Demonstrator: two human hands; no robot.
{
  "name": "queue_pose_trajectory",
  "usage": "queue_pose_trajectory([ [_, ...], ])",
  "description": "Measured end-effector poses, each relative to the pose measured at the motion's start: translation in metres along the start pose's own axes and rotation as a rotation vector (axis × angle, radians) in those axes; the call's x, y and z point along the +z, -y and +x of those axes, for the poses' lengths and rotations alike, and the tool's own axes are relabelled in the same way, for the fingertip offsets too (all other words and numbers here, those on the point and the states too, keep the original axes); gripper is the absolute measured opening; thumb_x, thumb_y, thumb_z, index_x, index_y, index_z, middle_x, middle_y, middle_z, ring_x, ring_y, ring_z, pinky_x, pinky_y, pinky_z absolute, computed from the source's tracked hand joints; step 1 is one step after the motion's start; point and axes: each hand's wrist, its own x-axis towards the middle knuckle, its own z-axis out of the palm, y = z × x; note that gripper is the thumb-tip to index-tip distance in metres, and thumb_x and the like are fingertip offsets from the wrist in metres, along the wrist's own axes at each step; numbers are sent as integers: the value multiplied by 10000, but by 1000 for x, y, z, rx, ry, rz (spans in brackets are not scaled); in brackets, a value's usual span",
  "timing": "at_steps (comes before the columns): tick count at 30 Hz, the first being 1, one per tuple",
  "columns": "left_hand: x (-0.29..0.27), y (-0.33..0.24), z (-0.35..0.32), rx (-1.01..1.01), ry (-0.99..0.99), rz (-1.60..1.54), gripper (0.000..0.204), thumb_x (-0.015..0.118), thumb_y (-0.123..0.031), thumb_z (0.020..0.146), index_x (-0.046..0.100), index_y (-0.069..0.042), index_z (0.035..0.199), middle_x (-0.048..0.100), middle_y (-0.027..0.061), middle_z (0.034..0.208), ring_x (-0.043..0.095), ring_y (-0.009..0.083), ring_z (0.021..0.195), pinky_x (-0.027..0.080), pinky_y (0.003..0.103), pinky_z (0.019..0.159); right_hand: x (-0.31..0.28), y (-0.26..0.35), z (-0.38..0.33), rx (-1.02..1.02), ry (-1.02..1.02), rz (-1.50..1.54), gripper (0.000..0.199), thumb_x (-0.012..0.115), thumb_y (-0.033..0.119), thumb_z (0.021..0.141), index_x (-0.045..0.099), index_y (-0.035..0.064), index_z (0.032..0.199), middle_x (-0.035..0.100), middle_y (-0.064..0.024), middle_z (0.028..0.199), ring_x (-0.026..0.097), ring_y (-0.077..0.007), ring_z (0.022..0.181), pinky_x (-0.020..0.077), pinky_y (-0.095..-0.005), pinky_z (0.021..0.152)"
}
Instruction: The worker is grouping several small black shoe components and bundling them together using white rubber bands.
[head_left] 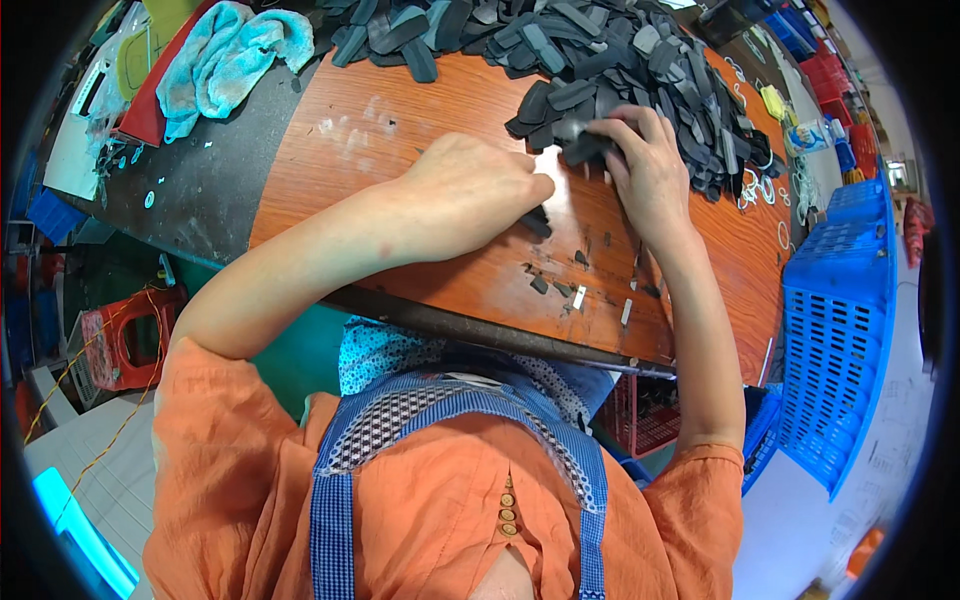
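Workshop, cluttered. Wooden desk point(400, 130), reddish-brown veneer, scuffed with pale marks; dark metal strip along the near edge. At 12 o'clock a big heap of dark grey rubber pieces point(600, 50), flat, rounded strips, matte, running over to 2 o'clock. Left hand point(465, 190) at centre, closed into a loose fist, fingertips pinching one small dark piece point(537, 220) against the desk. Right hand point(640, 160) just beside it at 1 o'clock, fingers curled over a bunch of dark strips point(585, 145) at the near rim of the heap; grip clenched on them. Pale flat patch between the two hands, can't tell what it is. Small dark offcuts point(560, 285) scattered at 5 o'clock of the hands, near the desk edge. Bare wood left of the left hand is the only open room. Teal terry cloth point(225, 55) at 10 o'clock, crumpled. Blue slatted plastic crates point(840, 330) at 3 o'clock, close to the desk's right end. Red crate point(125, 340) on the floor at 8 o'clock.
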Motion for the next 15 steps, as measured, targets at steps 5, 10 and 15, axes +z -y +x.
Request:
queue_pose_trajectory([
  [5, 3, 28, -21, -217, -171, -428, 134, 596, -63, 917, 535, -30, 1032, 658, 133, 916, 692, 277, 867, 533, 412, 719, -7, 9, 0, 106, 71, 271, 245, 672, 22, 862, 746, 134, 1068, 623, -59, 1092, 619, -254, 1035, 547, -392, 822],
  [10, -13, 50, 8, -461, -392, -1280, 159, 556, -1, 872, 530, -81, 1007, 575, -3, 822, 552, 81, 715, 445, 256, 610, -4, -3, 46, -19, 99, 19, 229, 700, 62, 874, 765, 133, 1081, 664, -62, 1065, 646, -262, 1053, 557, -396, 863],
  [15, 8, 52, 10, -442, -529, -1319, 274, 741, -328, 965, 540, -147, 924, 511, -72, 700, 485, 39, 571, 360, 198, 507, 5, -9, 70, -65, 245, -133, 363, 694, 85, 893, 695, 174, 1245, 673, -50, 1086, 651, -268, 1082, 570, -415, 900],
])
